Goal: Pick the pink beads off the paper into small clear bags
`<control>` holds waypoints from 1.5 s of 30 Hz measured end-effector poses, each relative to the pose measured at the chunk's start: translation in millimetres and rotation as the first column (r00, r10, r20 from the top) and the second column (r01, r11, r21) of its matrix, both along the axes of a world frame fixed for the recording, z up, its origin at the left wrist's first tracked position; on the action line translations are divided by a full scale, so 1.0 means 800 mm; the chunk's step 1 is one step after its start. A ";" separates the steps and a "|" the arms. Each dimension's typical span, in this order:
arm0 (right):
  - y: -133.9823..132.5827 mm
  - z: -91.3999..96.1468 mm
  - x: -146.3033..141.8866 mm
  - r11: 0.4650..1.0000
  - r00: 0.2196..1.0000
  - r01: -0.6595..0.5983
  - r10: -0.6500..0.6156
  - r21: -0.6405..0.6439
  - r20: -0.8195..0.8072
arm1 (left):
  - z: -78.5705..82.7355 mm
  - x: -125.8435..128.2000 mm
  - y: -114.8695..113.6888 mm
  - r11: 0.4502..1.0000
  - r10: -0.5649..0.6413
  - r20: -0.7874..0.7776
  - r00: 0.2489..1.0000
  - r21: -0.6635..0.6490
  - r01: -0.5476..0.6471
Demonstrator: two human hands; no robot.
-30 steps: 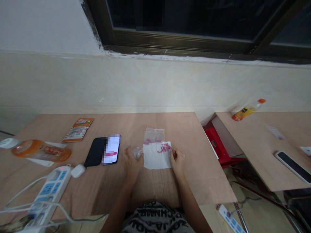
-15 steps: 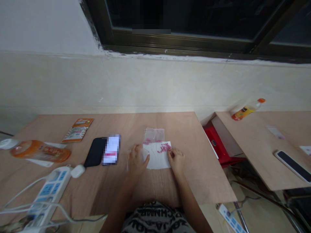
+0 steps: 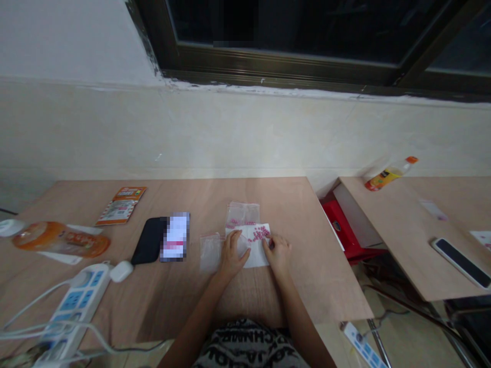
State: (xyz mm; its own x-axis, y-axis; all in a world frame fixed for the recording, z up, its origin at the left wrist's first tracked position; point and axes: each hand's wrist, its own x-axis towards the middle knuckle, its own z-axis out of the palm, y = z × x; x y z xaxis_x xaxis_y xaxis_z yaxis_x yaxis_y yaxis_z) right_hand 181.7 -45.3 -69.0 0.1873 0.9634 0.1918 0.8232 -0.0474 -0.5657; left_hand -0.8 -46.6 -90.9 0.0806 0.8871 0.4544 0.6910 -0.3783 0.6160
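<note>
A sheet of white paper (image 3: 257, 260) lies on the table, with many small pink beads (image 3: 261, 233) gathered on its upper right. My left hand (image 3: 231, 255) is over the paper's left part, thumb and fingers around a clear, rounded plastic piece (image 3: 243, 246) whose kind I cannot make out. At the right edge of the paper my right hand (image 3: 280, 253) has curled fingers, thumb and forefinger close together beside the beads; what they hold, if anything, is hidden. A clear plastic bag (image 3: 243, 211) with pink beads lies partly under the paper. Another clear bag (image 3: 209, 254) lies left of my left hand.
To the left are a pixelated lit phone (image 3: 175, 237), a black phone-like slab (image 3: 148, 240), an orange packet (image 3: 121, 205), an orange drink bottle (image 3: 61, 239) and a power strip (image 3: 76, 306) with cables. A second table (image 3: 402, 220) stands right, past a gap holding a red box (image 3: 345, 230).
My left hand has moved right, from the paper's left edge to over the paper, carrying the clear piece along and uncovering the flat bag at left. My right hand stays nearly in place.
</note>
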 end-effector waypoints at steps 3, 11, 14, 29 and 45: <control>0.000 0.002 0.000 1.000 1.000 -0.016 0.015 0.002 0.019 | 0.001 -0.001 0.001 1.000 -0.029 0.019 0.999 -0.007 0.029; -0.003 0.003 -0.005 0.997 0.995 -0.061 0.064 0.047 -0.073 | 0.000 -0.002 0.000 0.999 -0.029 0.035 0.999 0.021 0.028; -0.005 0.007 -0.017 0.993 0.984 -0.082 0.094 0.082 -0.149 | 0.001 -0.002 -0.001 0.999 -0.043 0.033 0.999 0.024 0.043; 0.015 -0.001 0.010 1.000 0.994 0.018 -0.017 0.014 -0.111 | 0.003 -0.003 -0.001 0.999 -0.032 0.038 0.999 -0.028 0.033; 0.018 0.002 0.019 0.999 1.000 0.031 -0.031 -0.021 0.004 | 0.004 -0.002 -0.001 0.998 -0.021 0.042 0.999 -0.055 0.023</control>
